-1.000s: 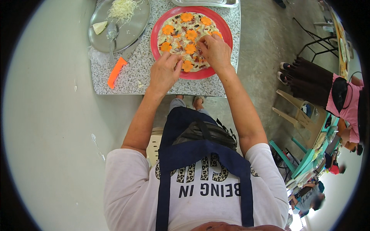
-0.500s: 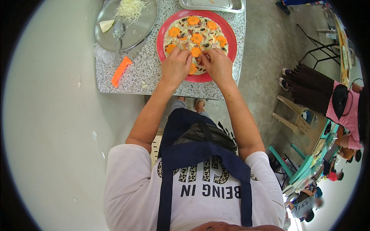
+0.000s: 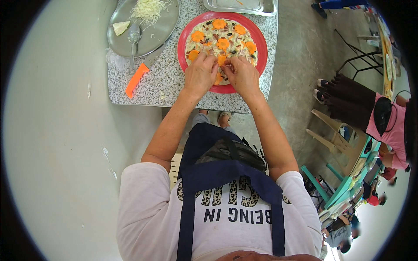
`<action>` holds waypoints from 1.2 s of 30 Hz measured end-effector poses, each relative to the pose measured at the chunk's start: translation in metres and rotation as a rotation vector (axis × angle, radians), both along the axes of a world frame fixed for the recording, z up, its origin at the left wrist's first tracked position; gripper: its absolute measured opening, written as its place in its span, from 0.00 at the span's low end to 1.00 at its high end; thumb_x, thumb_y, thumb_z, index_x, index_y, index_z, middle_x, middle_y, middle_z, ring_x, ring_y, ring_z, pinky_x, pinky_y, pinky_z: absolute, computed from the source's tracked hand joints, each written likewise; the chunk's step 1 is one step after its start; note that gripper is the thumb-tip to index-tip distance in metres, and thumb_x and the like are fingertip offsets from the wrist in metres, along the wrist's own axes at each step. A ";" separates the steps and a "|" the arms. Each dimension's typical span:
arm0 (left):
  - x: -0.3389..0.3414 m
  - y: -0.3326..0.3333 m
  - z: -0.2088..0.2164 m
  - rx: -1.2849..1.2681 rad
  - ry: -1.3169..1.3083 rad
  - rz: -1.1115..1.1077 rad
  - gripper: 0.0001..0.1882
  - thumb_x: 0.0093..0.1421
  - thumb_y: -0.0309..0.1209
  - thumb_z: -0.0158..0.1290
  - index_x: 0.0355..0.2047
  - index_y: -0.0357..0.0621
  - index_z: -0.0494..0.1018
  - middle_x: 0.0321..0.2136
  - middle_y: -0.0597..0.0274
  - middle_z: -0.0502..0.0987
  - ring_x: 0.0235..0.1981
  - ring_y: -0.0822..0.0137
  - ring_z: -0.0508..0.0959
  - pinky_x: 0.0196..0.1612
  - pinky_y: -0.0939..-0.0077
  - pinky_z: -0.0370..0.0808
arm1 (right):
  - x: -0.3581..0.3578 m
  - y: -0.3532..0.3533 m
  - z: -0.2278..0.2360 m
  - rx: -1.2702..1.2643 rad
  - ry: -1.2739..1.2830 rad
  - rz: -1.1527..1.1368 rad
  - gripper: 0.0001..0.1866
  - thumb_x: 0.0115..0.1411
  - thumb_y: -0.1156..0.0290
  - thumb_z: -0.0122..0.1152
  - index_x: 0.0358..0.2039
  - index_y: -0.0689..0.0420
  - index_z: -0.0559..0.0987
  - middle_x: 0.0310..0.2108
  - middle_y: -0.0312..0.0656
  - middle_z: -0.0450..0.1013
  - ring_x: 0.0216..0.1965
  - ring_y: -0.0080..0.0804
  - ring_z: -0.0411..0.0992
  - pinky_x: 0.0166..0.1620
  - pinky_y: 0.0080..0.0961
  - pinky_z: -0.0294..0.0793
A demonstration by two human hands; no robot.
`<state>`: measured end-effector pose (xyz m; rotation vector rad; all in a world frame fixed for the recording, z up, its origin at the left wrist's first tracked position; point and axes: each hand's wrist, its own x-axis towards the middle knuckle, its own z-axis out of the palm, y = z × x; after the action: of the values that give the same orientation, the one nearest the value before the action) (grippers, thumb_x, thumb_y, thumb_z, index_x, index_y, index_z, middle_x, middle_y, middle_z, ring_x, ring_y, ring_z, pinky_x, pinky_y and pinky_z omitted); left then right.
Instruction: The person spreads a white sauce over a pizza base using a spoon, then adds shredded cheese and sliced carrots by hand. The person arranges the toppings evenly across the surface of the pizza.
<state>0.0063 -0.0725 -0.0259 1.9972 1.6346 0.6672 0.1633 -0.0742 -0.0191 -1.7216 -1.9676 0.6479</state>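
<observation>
A round pizza [image 3: 234, 42] lies on a red plate [image 3: 183, 37], topped with pale shreds, dark bits, reddish pieces and several flower-shaped carrot slices [image 3: 223, 44]. Both my hands are over its near half, fingertips almost meeting by one carrot slice [image 3: 222, 59]. My left hand [image 3: 201, 75] has its fingers drawn together at the slice's left side. On the other side, my right hand [image 3: 242, 74] pinches with thumb and fingers close to the slice. Whatever is between the fingertips of either hand is too small or hidden to tell.
On the speckled table [image 3: 174, 82], a round metal tray [image 3: 117, 43] holds shredded cheese [image 3: 148, 11], a pale wedge [image 3: 120, 28] and a spoon [image 3: 133, 39]. Beside it lies an orange-handled knife [image 3: 137, 81]. A metal pan [image 3: 239, 6] sits at the back. People and chairs are off to the right.
My right hand has shifted slightly left, bringing its fingertips closer to my left hand's. My left hand has edged a little to the right.
</observation>
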 end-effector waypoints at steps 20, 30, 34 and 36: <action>-0.100 -0.030 0.007 -0.010 0.005 0.300 0.06 0.53 0.32 0.58 0.31 0.46 0.79 0.28 0.58 0.76 0.28 0.59 0.78 0.32 0.66 0.74 | 0.066 -0.054 0.028 -0.123 0.151 -0.226 0.07 0.51 0.70 0.68 0.30 0.59 0.81 0.17 0.39 0.66 0.18 0.25 0.63 0.24 0.26 0.64; -0.068 0.004 0.003 0.031 0.011 0.221 0.11 0.56 0.33 0.57 0.38 0.44 0.78 0.27 0.57 0.75 0.28 0.60 0.77 0.31 0.67 0.72 | 0.049 -0.057 0.031 -0.133 0.125 -0.169 0.08 0.51 0.69 0.67 0.30 0.57 0.80 0.18 0.40 0.68 0.19 0.32 0.66 0.26 0.30 0.66; -0.062 0.017 0.007 -0.040 0.036 0.170 0.13 0.55 0.35 0.58 0.40 0.45 0.78 0.27 0.57 0.74 0.28 0.59 0.76 0.32 0.66 0.73 | 0.050 -0.058 0.031 -0.124 0.125 -0.158 0.07 0.52 0.69 0.67 0.30 0.57 0.80 0.19 0.41 0.69 0.19 0.32 0.67 0.26 0.30 0.66; -0.059 0.021 0.007 -0.055 0.036 0.150 0.13 0.55 0.36 0.58 0.39 0.46 0.78 0.28 0.57 0.74 0.28 0.59 0.76 0.33 0.66 0.73 | 0.050 -0.060 0.029 -0.112 0.127 -0.151 0.07 0.52 0.69 0.66 0.30 0.57 0.80 0.19 0.41 0.69 0.19 0.33 0.67 0.26 0.30 0.66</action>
<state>-0.0529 -0.0518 -0.0187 1.8721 1.8182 0.6360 0.2131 -0.1340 0.0099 -1.8266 -1.7256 0.8060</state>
